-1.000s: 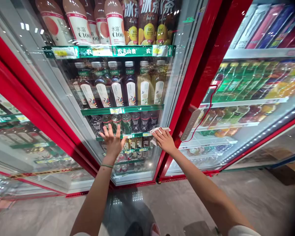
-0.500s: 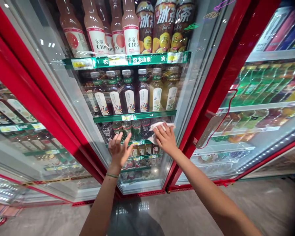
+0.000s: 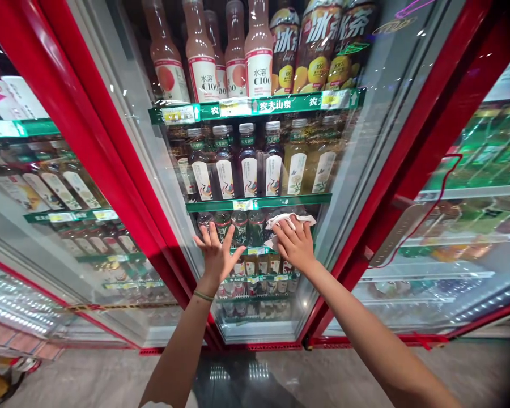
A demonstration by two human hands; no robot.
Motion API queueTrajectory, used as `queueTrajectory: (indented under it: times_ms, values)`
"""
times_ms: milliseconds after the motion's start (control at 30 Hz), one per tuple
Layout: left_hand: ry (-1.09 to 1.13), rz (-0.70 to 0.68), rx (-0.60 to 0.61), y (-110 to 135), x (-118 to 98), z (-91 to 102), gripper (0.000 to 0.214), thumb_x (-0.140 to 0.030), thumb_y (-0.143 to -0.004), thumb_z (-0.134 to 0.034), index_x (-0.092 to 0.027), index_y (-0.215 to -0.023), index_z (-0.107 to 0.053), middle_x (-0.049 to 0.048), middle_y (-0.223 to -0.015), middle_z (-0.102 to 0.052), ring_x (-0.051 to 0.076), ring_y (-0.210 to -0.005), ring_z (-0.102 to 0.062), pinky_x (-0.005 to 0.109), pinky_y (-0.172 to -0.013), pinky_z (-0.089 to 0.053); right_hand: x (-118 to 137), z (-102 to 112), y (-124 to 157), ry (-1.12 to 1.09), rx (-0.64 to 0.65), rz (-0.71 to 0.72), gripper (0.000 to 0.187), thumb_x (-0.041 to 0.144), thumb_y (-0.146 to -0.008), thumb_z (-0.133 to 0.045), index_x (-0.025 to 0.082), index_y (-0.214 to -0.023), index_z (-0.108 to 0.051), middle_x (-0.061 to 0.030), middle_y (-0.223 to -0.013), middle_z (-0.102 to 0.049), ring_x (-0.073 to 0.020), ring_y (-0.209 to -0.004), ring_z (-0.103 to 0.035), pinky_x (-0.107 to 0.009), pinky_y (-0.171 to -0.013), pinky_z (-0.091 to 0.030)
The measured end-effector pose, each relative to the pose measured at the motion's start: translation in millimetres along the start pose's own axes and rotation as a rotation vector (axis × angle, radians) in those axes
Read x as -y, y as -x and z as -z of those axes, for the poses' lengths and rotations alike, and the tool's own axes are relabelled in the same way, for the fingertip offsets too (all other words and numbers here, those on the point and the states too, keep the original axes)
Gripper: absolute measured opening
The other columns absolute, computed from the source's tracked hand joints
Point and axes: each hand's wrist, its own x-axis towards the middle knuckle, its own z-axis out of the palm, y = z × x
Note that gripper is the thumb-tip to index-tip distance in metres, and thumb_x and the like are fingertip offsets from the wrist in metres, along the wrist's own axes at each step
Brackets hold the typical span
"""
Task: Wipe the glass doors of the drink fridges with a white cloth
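Note:
My right hand (image 3: 295, 245) presses a crumpled white cloth (image 3: 304, 219) against the glass door (image 3: 344, 170) of a drinks fridge. The cloth lies under the fingers and sticks out above them, just below a green shelf strip (image 3: 289, 200). To the left, my left hand (image 3: 219, 255) is raised with its fingers spread and nothing in it. It is at the glass, in front of small dark bottles (image 3: 239, 226); whether it touches the pane I cannot tell. A thin band (image 3: 204, 296) circles the left wrist.
Behind the glass stand pink bottles (image 3: 202, 62), iced tea bottles (image 3: 317, 51) and dark tea bottles (image 3: 249, 164). Red frames (image 3: 123, 192) edge the doors. On the right frame hangs a power strip (image 3: 397, 235) with a red cord (image 3: 444, 184). The floor (image 3: 323, 374) is grey.
The view has turned left, so the fridge sits further right in the picture. Across the glass, my right hand and the cloth have slid slightly left. My left hand's fingers are spread wider.

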Motion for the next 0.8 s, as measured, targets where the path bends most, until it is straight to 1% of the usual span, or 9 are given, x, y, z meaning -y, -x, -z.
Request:
queueTrajectory:
  times_ms: [100, 233, 300, 400, 467, 500, 600, 733, 800]
  values:
    - [0.002, 0.016, 0.005, -1, 0, 0.8, 0.076, -0.053, -0.083, -0.075, -0.025, -0.150, -0.052, 0.0231, -0.171, -0.002, 0.054, -0.155, 0.003, 0.081, -0.114, -0.006, 0, 0, -2, -0.002, -0.027, 0.013, 0.057, 0.030, -0.095, -0.054, 0.027, -0.151, -0.051, -0.0056, -0.145, -0.063, -0.0275, -0.152, -0.035, -0.049, -0.130, -0.007]
    - [0.014, -0.001, -0.029, -1, 0, -0.5, 0.075, -0.053, -0.085, -0.073, -0.026, -0.151, -0.050, 0.0202, -0.171, 0.003, 0.051, -0.155, 0.006, 0.080, -0.115, -0.004, 5, -4, -1, 0.018, -0.023, -0.004, 0.057, 0.032, -0.096, -0.052, 0.028, -0.153, -0.048, -0.0056, -0.147, -0.061, -0.0288, -0.150, -0.038, -0.051, -0.129, -0.007]
    - [0.033, -0.001, -0.031, 0, 0, -0.8, 0.076, -0.053, -0.086, -0.072, -0.026, -0.152, -0.048, 0.0196, -0.172, 0.004, 0.050, -0.156, 0.007, 0.079, -0.116, -0.003, 7, -4, -1, 0.012, 0.037, 0.023, 0.058, 0.033, -0.097, -0.052, 0.030, -0.155, -0.045, -0.0046, -0.148, -0.060, -0.0286, -0.149, -0.041, -0.050, -0.129, -0.006]
    - [0.067, 0.017, 0.012, 2, 3, 0.4, 0.077, -0.051, -0.087, -0.072, -0.024, -0.154, -0.045, 0.0204, -0.171, 0.001, 0.049, -0.156, 0.006, 0.077, -0.117, -0.003, 5, 0, -4, -0.048, 0.169, 0.155, 0.060, 0.031, -0.099, -0.052, 0.035, -0.157, -0.039, -0.0005, -0.148, -0.060, -0.0241, -0.145, -0.047, -0.045, -0.128, -0.011]
    - [0.078, 0.023, 0.046, 3, 5, 1.7, 0.078, -0.049, -0.088, -0.071, -0.024, -0.156, -0.042, 0.0211, -0.171, -0.001, 0.049, -0.156, 0.007, 0.077, -0.117, -0.003, 1, 5, -9, -0.091, 0.217, 0.221, 0.063, 0.029, -0.099, -0.054, 0.038, -0.158, -0.036, 0.0014, -0.148, -0.061, -0.0215, -0.143, -0.049, -0.041, -0.127, -0.015]
    - [0.078, 0.022, 0.060, 4, 6, 2.4, 0.078, -0.048, -0.088, -0.071, -0.024, -0.156, -0.041, 0.0214, -0.171, -0.001, 0.049, -0.156, 0.008, 0.078, -0.117, -0.003, -1, 7, -12, -0.100, 0.222, 0.229, 0.064, 0.028, -0.099, -0.054, 0.038, -0.159, -0.034, 0.0014, -0.148, -0.061, -0.0212, -0.143, -0.049, -0.040, -0.127, -0.017]
    - [0.080, 0.016, 0.085, 4, 8, 3.8, 0.078, -0.046, -0.089, -0.071, -0.024, -0.157, -0.040, 0.0218, -0.171, 0.000, 0.050, -0.155, 0.008, 0.079, -0.116, -0.004, -4, 11, -23, -0.067, 0.188, 0.172, 0.065, 0.028, -0.098, -0.054, 0.035, -0.160, -0.033, -0.0007, -0.150, -0.058, -0.0232, -0.145, -0.047, -0.044, -0.128, -0.014]
    - [0.083, 0.017, 0.105, 5, 9, 4.6, 0.075, -0.045, -0.089, -0.071, -0.026, -0.156, -0.042, 0.0199, -0.172, 0.001, 0.051, -0.155, 0.008, 0.079, -0.116, -0.004, 4, 9, -31, 0.008, 0.132, 0.067, 0.062, 0.028, -0.099, -0.051, 0.033, -0.159, -0.037, -0.0030, -0.154, -0.054, -0.0273, -0.147, -0.044, -0.050, -0.129, -0.010]
    - [0.078, 0.020, 0.114, 4, 10, 4.7, 0.075, -0.046, -0.089, -0.071, -0.026, -0.156, -0.043, 0.0199, -0.172, 0.001, 0.051, -0.155, 0.008, 0.079, -0.116, -0.004, 9, 7, -30, 0.008, 0.119, 0.078, 0.060, 0.028, -0.099, -0.051, 0.031, -0.158, -0.039, -0.0034, -0.152, -0.056, -0.0275, -0.148, -0.044, -0.050, -0.129, -0.010]
